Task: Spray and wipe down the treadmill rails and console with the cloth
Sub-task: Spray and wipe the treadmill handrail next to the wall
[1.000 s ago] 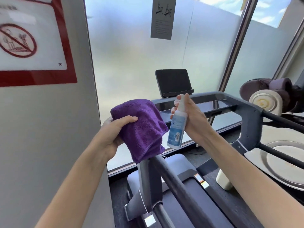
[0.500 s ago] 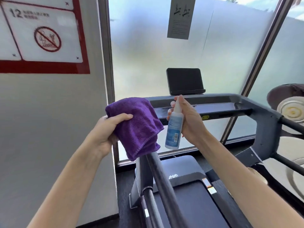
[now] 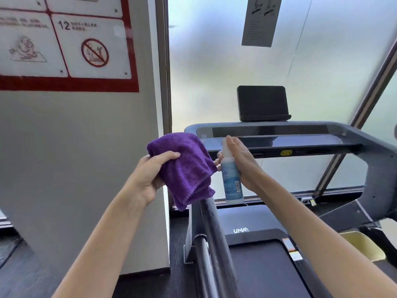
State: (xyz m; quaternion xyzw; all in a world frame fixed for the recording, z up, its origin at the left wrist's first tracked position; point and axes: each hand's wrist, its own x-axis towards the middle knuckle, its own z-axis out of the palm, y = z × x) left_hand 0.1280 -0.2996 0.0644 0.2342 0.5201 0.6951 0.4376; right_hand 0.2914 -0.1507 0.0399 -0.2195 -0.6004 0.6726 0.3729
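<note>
My left hand (image 3: pixel 150 175) grips a folded purple cloth (image 3: pixel 187 168), held just above the top end of the treadmill's left rail (image 3: pixel 214 239). Close to the cloth's right side, my right hand (image 3: pixel 240 162) holds a small white and blue spray bottle (image 3: pixel 231 181) upright, a finger on its top. The nozzle sits beside the cloth. Behind both runs the grey console bar (image 3: pixel 279 134) with a dark display strip. A black tablet holder (image 3: pixel 263 103) stands on it.
A grey wall with a red-framed safety sign (image 3: pixel 68 44) is on the left. Frosted window panes fill the back. The treadmill belt (image 3: pixel 264 269) lies below, its right upright (image 3: pixel 376 155) at the far right. A yellowish bin (image 3: pixel 363 246) stands on the floor to the right.
The view has swung left and slightly up, so the wall sign shows more. Both hands keep their hold, cloth and bottle staying side by side over the left rail.
</note>
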